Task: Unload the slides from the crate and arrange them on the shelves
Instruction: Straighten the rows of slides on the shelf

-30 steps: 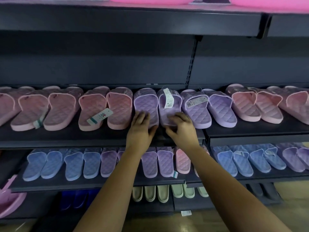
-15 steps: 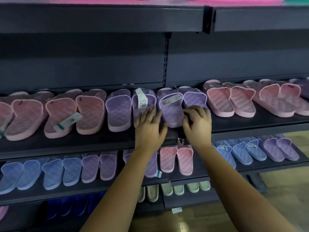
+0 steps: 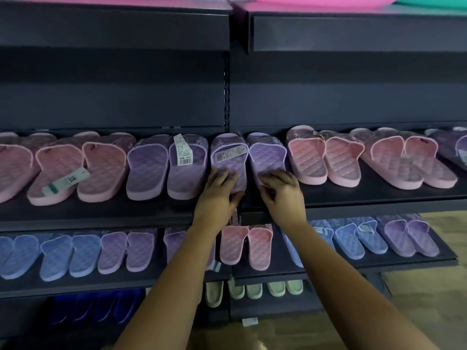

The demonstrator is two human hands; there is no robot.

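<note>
On the middle shelf (image 3: 151, 210), a pair of lilac quilted slides sits at the seam between two shelf bays. My left hand (image 3: 218, 195) lies on the heel of the left lilac slide (image 3: 228, 157), which carries a white barcode label; its fingers are stretched over the insole. My right hand (image 3: 283, 193) curls its fingers round the heel of the right lilac slide (image 3: 267, 155). A second lilac pair (image 3: 166, 168) lies just to the left. The crate is out of view.
Pink slides (image 3: 328, 157) fill the same shelf on both sides of the lilac ones. The lower shelf (image 3: 328, 270) holds blue, lilac and pink pairs. Pale green slides (image 3: 252, 290) lie below it. A dark shelf (image 3: 113, 29) overhangs above.
Both hands have moved right from the labelled lilac pair to the pair beside it. My view has shifted right too. The right hand's fingers have curled on the heel.
</note>
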